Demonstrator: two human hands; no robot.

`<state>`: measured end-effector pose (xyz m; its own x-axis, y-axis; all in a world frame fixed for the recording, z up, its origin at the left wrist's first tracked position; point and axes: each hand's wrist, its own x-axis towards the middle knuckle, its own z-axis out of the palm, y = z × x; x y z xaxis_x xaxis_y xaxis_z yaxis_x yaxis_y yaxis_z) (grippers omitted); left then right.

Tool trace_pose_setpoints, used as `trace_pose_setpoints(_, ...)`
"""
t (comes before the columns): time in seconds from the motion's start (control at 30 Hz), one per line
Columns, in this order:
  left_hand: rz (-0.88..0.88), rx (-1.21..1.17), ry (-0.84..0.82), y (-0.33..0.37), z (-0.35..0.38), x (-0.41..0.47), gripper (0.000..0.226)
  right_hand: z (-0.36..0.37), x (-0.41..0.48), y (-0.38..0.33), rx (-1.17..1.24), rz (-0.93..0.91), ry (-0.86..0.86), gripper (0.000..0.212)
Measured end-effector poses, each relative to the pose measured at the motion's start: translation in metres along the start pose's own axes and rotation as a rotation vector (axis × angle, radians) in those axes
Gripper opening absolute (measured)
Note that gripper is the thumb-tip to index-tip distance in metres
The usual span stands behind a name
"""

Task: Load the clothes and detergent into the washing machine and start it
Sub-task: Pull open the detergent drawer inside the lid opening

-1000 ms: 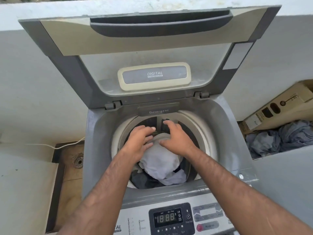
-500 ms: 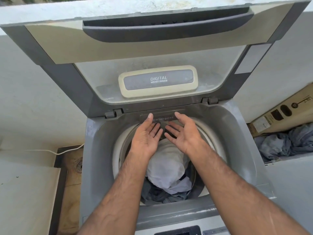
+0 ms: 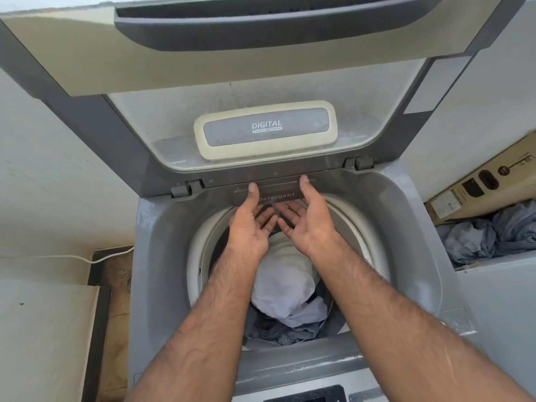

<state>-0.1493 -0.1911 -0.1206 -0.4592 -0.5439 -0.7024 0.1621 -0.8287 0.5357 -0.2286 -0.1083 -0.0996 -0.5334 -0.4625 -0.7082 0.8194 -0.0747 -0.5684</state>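
Your two bare arms reach over the washing machine (image 3: 162, 256), where the white and grey clothes (image 3: 285, 288) lie in the drum, and your left hand (image 3: 251, 224) and right hand (image 3: 309, 221) are open, thumbs touching the detergent drawer (image 3: 277, 192) under the raised lid (image 3: 203, 68).

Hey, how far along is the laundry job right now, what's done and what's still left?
Done: clothes sit in the drum, lid up. In hand: the left hand and right hand, both empty, reach the closed detergent drawer, thumbs at its top edge. Left: add detergent, shut the lid, start it. More clothes lie to the right of the machine.
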Motion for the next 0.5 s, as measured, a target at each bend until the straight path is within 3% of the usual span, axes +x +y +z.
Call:
trace_pose_setpoints(0.2,0.013,0.068,0.011,-0.003,-0.001,-0.002,0.056,-0.002,0.006,0.008,-0.152,-0.011,0.055,0.065)
trace_pose_setpoints(0.5,-0.01,0.087,-0.001,-0.01,-0.007,-0.016,0.049,-0.014,-0.005,0.011,-0.235,-0.015,0.053,0.065)
